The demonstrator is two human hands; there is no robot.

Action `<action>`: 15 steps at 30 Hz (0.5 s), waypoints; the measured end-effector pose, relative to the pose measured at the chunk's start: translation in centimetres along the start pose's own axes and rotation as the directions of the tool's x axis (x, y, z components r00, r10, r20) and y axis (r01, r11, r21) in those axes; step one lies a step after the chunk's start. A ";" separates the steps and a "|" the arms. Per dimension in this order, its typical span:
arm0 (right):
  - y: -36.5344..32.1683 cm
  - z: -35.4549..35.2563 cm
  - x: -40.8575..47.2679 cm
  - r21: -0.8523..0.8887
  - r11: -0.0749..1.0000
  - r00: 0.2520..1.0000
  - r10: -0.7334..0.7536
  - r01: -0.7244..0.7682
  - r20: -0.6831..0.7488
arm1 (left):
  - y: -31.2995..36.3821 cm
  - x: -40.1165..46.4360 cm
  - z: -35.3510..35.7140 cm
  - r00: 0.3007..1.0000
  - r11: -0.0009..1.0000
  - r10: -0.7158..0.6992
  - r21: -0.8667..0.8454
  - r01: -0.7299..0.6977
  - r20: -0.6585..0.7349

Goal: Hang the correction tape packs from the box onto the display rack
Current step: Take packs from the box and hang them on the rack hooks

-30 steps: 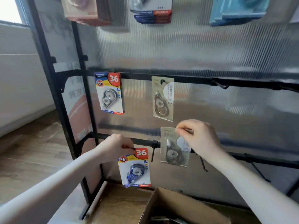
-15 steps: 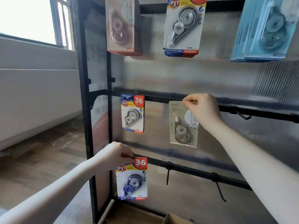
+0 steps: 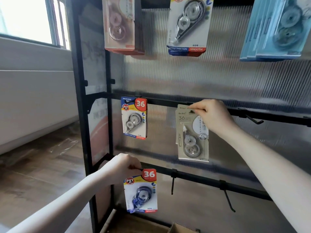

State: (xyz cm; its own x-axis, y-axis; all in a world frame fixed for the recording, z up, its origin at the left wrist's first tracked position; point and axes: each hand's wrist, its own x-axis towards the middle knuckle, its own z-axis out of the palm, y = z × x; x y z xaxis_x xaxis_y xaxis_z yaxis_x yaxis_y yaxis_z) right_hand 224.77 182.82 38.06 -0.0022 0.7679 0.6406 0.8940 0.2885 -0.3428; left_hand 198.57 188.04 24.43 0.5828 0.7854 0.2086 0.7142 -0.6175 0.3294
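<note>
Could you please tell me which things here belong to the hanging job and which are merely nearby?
Job:
- beige pack, pinched by right hand
- blue pack, held by left hand
- display rack
- box

Nearby:
- window
- wooden floor

Two bare forearms, no sleeves.

Bright window [image 3: 28, 19] up top left, white wall [image 3: 33, 101] under it, wood floor [image 3: 42, 174] with some glare.
</note>
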 end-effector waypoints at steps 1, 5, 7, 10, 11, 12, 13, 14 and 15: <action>0.2 0.2 0.2 -0.024 1.000 1.000 0.009 -0.009 0.014 | 0.1 0.0 0.2 1.000 1.000 0.003 0.000 -0.003 0.001; 1.1 1.2 0.9 -0.048 0.998 0.999 0.045 -0.046 -0.017 | 0.2 -0.2 0.8 1.000 1.000 0.005 -0.008 -0.004 0.020; 1.5 1.7 1.1 -0.048 0.997 0.997 0.050 -0.052 -0.053 | 0.1 -0.2 1.0 1.000 1.000 -0.003 -0.021 0.003 0.018; 2.0 2.2 1.2 -0.048 0.998 0.995 0.042 -0.047 -0.090 | 0.1 0.0 1.2 1.000 1.000 0.003 -0.016 -0.003 0.011; 2.1 2.3 1.1 -0.049 0.998 0.995 0.037 -0.042 -0.096 | 0.1 0.1 1.3 1.000 1.000 0.005 -0.015 -0.005 0.008; 2.3 2.4 1.1 -0.054 0.998 0.994 0.036 -0.042 -0.100 | 0.2 0.2 1.4 1.000 1.000 0.010 -0.016 -0.010 0.005; 2.4 2.4 1.0 -0.064 0.997 0.994 0.035 -0.042 -0.105 | 0.4 0.3 1.4 1.000 1.000 0.014 -0.014 -0.014 0.004; 2.6 2.5 0.9 -0.076 0.996 0.993 0.033 -0.042 -0.113 | 0.6 0.4 1.5 1.000 1.000 0.018 -0.007 -0.018 0.003; 2.7 2.5 0.8 -0.088 0.995 0.992 0.031 -0.042 -0.123 | 0.8 0.4 1.6 1.000 1.000 0.022 0.003 -0.022 0.002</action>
State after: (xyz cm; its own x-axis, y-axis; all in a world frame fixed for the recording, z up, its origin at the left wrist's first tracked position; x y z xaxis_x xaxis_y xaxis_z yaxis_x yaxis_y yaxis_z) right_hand 226.05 185.66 35.94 0.0810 0.7005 0.7091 0.9293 0.2041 -0.3078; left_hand 200.03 187.80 23.35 0.5988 0.7717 0.2141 0.7026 -0.6345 0.3221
